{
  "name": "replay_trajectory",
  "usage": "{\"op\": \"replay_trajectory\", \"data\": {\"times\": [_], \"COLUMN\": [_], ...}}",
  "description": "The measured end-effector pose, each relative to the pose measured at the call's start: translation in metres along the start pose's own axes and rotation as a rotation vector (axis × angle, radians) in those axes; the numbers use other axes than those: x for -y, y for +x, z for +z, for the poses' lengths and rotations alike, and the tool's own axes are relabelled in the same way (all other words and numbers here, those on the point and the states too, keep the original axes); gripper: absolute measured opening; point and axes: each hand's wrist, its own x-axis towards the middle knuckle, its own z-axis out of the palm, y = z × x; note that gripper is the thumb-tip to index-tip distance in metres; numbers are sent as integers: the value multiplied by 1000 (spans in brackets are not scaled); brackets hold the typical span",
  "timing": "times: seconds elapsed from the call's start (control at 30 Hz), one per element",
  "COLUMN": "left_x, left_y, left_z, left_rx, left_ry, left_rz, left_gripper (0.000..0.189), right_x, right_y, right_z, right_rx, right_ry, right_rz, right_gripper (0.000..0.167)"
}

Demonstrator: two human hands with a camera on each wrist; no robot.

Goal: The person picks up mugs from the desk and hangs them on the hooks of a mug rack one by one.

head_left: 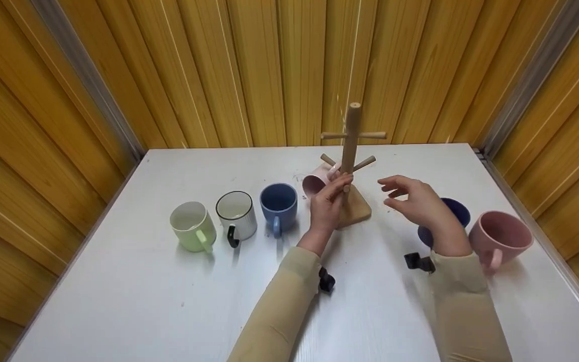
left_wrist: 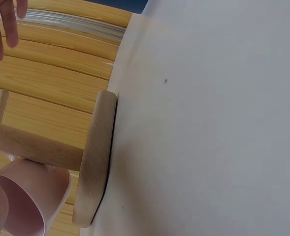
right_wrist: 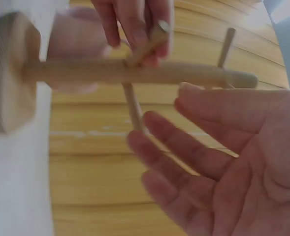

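A wooden mug stand (head_left: 352,148) with a square base and several pegs stands upright on the table. My left hand (head_left: 325,213) is at its post, fingers and thumb pinching a low front peg (right_wrist: 149,44). Just behind that hand a small pink mug (left_wrist: 48,189) lies tilted against the post, its handle by a lower peg; whether it hangs there I cannot tell. My right hand (head_left: 422,203) hovers right of the stand, fingers loosely bent and holding nothing. Beneath the right wrist, a dark blue mug (head_left: 458,211) is partly hidden.
To the left stand a light green mug (head_left: 191,226), a white mug (head_left: 239,221) with a black handle, and a blue mug (head_left: 279,206). A larger pink mug (head_left: 500,236) stands at the right. Wood-patterned walls (head_left: 259,70) enclose the white table (head_left: 169,311).
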Motion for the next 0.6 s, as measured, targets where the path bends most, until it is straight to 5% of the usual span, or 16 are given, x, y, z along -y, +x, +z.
{"op": "replay_trajectory", "data": {"times": [0.33, 0.6], "left_x": [2, 4], "left_y": [-1, -2], "left_z": [4, 4], "left_rx": [-32, -27], "left_ry": [7, -33], "left_rz": [13, 37], "left_gripper": [23, 23], "right_x": [-31, -69], "right_y": [-31, -35], "right_z": [-61, -60], "right_rx": [215, 272], "right_ry": [-208, -381], "right_rz": [136, 94], "right_gripper": [70, 93]}}
